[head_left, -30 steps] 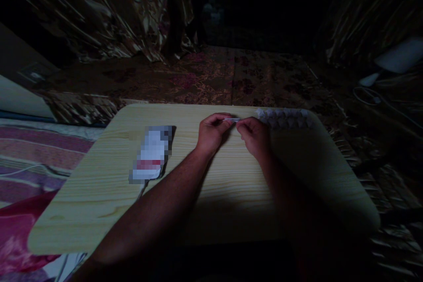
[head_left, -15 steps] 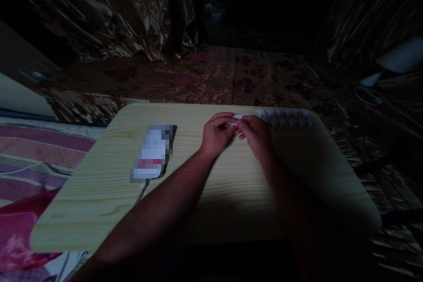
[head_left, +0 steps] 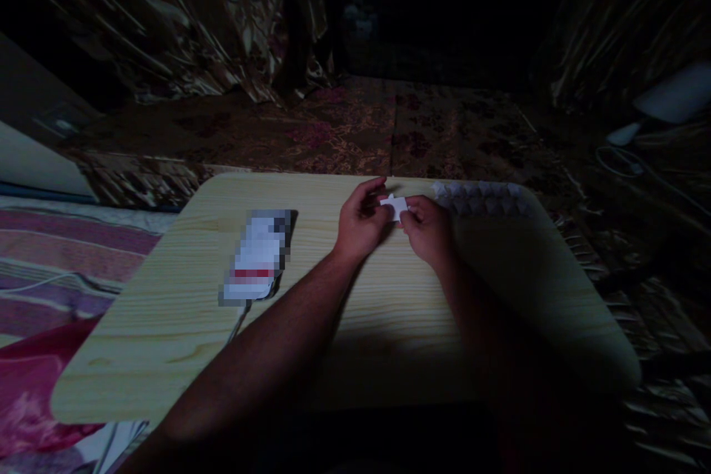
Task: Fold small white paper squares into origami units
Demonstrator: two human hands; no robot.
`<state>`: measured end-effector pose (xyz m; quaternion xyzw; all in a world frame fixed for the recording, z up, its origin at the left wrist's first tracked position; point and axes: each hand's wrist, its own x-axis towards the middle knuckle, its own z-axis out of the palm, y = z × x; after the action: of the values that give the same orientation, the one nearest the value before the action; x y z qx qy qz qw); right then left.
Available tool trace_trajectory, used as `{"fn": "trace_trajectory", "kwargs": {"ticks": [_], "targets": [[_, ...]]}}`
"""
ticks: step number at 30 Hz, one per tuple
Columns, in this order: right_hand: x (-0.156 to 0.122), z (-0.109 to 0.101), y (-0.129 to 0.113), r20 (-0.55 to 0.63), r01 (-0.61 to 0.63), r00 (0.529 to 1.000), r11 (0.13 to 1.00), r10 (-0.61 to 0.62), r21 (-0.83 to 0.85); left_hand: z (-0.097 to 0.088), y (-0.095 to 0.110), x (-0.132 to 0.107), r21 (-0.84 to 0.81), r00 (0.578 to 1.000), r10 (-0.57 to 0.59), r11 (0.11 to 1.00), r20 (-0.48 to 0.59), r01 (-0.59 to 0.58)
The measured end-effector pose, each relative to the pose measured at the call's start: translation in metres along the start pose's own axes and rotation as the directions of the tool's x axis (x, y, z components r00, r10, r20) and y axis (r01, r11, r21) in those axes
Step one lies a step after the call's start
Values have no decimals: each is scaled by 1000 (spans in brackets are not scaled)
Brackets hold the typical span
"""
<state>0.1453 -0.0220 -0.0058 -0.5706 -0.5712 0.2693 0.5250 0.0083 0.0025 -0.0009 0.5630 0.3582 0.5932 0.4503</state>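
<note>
A small piece of white folded paper (head_left: 395, 208) is held between my two hands above the far middle of the wooden table (head_left: 383, 304). My left hand (head_left: 361, 218) pinches its left side with the thumb on top, while the index finger stretches up and away. At the paper's right side, my right hand (head_left: 430, 226) grips the edge between thumb and curled fingers. Just right of that hand, several small pale folded pieces (head_left: 481, 198) lie in two rows near the table's far right corner; they look like folded paper, dimly lit.
A phone-like device (head_left: 257, 255), pixelated, lies on the table's left with a cable (head_left: 238, 324) running from its lower end. A striped bedcover (head_left: 78, 252) borders the left side. Beyond the table is a patterned cloth-covered surface (head_left: 344, 126). A white lamp (head_left: 675, 96) stands at right.
The paper has turned so that more of its flat white face shows. My left index finger has lifted away, and my hands have parted slightly.
</note>
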Motion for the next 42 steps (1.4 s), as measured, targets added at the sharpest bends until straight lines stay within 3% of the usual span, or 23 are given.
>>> {"fn": "trace_trajectory", "kwargs": {"ticks": [6, 15, 23, 30, 37, 42], "targets": [[-3, 0, -3, -2, 81, 997, 997, -81, -5, 0, -6, 1, -24, 997, -61, 998, 54, 63], [-1, -4, -9, -53, 57, 997, 998, -58, -32, 0, -4, 1, -49, 988, -151, 987, 19, 152], [0, -4, -2, -9, 62, 998, 997, -62, 39, -1, 0, 1, -73, 976, -216, 973, 29, 217], [2, -4, 4, 1, 39, 999, 998, -39, 46, -1, -2, 1, -90, 975, -218, 971, 48, 222], [4, -3, 1, 39, -35, 999, 986, 29, 161, -1, -2, 2, -165, 971, -223, 958, 92, 236], [3, -5, -2, 28, -14, 1000, 982, 9, 189, 0, 1, 4, -193, 965, -253, 946, 63, 261]]}}
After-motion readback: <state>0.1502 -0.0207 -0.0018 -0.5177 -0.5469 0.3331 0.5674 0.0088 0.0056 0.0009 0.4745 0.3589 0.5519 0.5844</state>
